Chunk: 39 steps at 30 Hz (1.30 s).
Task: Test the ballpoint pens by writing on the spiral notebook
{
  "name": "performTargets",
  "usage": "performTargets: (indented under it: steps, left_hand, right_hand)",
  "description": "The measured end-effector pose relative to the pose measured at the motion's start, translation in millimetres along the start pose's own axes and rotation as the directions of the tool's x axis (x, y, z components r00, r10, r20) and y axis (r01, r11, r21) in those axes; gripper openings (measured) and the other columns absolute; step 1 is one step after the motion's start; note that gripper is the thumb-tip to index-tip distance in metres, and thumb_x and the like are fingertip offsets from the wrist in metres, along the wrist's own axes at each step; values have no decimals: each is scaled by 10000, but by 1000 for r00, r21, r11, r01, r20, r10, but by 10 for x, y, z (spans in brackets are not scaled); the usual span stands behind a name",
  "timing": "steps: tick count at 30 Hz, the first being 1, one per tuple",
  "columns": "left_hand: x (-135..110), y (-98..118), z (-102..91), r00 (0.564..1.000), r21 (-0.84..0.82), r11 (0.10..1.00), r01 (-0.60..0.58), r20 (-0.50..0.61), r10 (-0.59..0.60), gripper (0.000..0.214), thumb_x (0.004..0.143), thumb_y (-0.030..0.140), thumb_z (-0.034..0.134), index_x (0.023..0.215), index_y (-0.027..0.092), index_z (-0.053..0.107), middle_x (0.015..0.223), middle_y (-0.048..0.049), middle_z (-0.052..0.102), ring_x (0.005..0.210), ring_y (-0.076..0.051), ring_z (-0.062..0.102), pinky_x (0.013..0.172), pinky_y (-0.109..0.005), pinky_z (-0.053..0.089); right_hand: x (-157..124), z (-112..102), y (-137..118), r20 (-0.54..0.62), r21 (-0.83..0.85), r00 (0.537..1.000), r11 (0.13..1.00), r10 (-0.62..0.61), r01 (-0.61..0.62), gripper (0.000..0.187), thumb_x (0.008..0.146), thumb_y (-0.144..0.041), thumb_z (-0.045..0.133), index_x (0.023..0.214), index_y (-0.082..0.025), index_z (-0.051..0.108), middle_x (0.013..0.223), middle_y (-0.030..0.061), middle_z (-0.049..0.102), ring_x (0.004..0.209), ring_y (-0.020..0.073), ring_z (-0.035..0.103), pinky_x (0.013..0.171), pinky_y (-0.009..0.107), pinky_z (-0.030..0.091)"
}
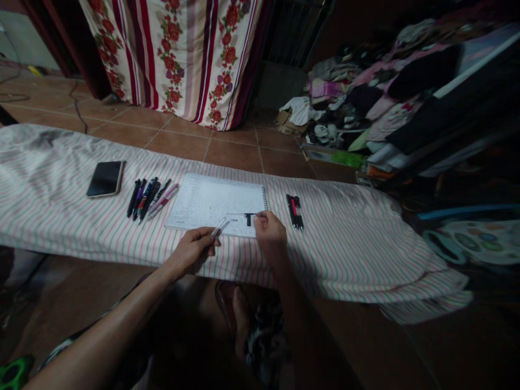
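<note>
My left hand (pixel 197 245) is closed around a clear pen barrel (pixel 219 226), which points up and to the right. The fingertips of my right hand (pixel 270 230) are pinched at the end of a thin, pale pen refill (pixel 238 214), held over the lower right of a spiral notebook (pixel 219 195). Small black pen parts (pixel 249 219) show on the page right beside those fingers. Their exact shape is hard to make out. A tiny dark piece (pixel 234 220) appears between both hands. Faint lines mark the open page.
Left of the notebook lie several pens (pixel 147 200) and a phone (pixel 105 179). More black pens, one with red (pixel 294 212), are to the right. Striped cloth (pixel 345 244) covers the surface. Beyond are a floral curtain (pixel 174 54) and piled clothes (pixel 349 92).
</note>
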<state>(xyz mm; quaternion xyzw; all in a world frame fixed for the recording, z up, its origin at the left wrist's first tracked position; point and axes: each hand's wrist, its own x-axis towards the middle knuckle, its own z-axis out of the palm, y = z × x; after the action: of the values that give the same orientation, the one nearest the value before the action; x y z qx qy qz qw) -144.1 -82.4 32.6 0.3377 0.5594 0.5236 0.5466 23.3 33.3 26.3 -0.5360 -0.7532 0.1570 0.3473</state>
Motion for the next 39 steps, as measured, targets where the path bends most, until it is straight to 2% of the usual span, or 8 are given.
performTargets:
  steps: [3, 6, 9, 15, 23, 29, 33, 39]
  left_hand:
    - [-29, 34, 5, 1000, 11, 1000, 8, 17, -9, 212, 704, 311, 591, 787, 120, 626, 606, -12, 561, 529, -96, 476, 489, -211, 313]
    - [-59, 54, 18, 1000, -4, 1000, -3, 26, 3, 284, 701, 352, 617, 861, 117, 625, 618, -5, 552, 524, -86, 461, 479, -207, 299]
    - [-76, 56, 31, 998, 37, 999, -19, 53, 17, 328, 701, 391, 626, 874, 112, 628, 625, -5, 551, 524, -80, 448, 485, -207, 301]
    - [-57, -11, 25, 998, 61, 998, 4, 68, -9, 370, 701, 428, 627, 911, 124, 605, 628, 0, 568, 518, -79, 462, 516, -217, 339]
    - [-38, -38, 10, 996, 50, 999, 1, 93, -5, 340, 731, 468, 577, 768, 131, 568, 519, 21, 530, 427, -69, 421, 449, -206, 304]
    - [-33, 0, -17, 989, 81, 997, -13, 148, 1, 314, 792, 417, 500, 674, 132, 558, 457, 26, 488, 429, -70, 415, 464, -198, 302]
    - [-22, -25, -4, 994, 36, 997, -64, 93, 60, 282, 769, 410, 534, 698, 137, 554, 495, 33, 496, 441, -67, 414, 498, -211, 340]
    - [-13, -69, 25, 996, 45, 996, -78, 46, 76, 321, 720, 458, 578, 726, 139, 542, 530, 40, 491, 424, -65, 407, 457, -216, 332]
  right_hand:
    - [-39, -12, -96, 123, 202, 988, 972, 93, -117, 212, 764, -379, 493, 793, -192, 589, 652, 27, 610, 585, 154, 558, 574, 271, 426]
    - [-115, 43, -237, 404, 451, 901, 823, 158, -346, 263, 724, -460, 532, 749, -201, 571, 561, -16, 574, 434, 115, 483, 413, 233, 340]
    - [-188, 139, -373, 494, 545, 852, 701, 174, -459, 271, 650, -450, 615, 730, -194, 580, 548, -29, 574, 421, 94, 459, 394, 217, 304]
    - [-214, 225, -455, 529, 620, 830, 589, 174, -519, 255, 598, -412, 673, 658, -177, 594, 485, -45, 524, 422, 79, 412, 402, 216, 279]
    - [-235, 255, -453, 476, 691, 865, 542, 157, -479, 232, 619, -375, 647, 687, -156, 615, 490, -41, 511, 431, 71, 400, 420, 214, 288]
    - [-242, 236, -515, 496, 730, 861, 482, 115, -485, 217, 640, -340, 604, 761, -160, 609, 524, -45, 517, 469, 82, 463, 484, 230, 360]
    - [-234, 237, -524, 536, 739, 835, 407, 125, -536, 329, 641, -360, 636, 903, -171, 574, 637, -18, 581, 554, 104, 539, 518, 236, 404]
    - [-222, 275, -469, 525, 678, 840, 527, 139, -512, 267, 612, -387, 684, 666, -163, 549, 497, -43, 516, 458, 77, 455, 425, 206, 304]
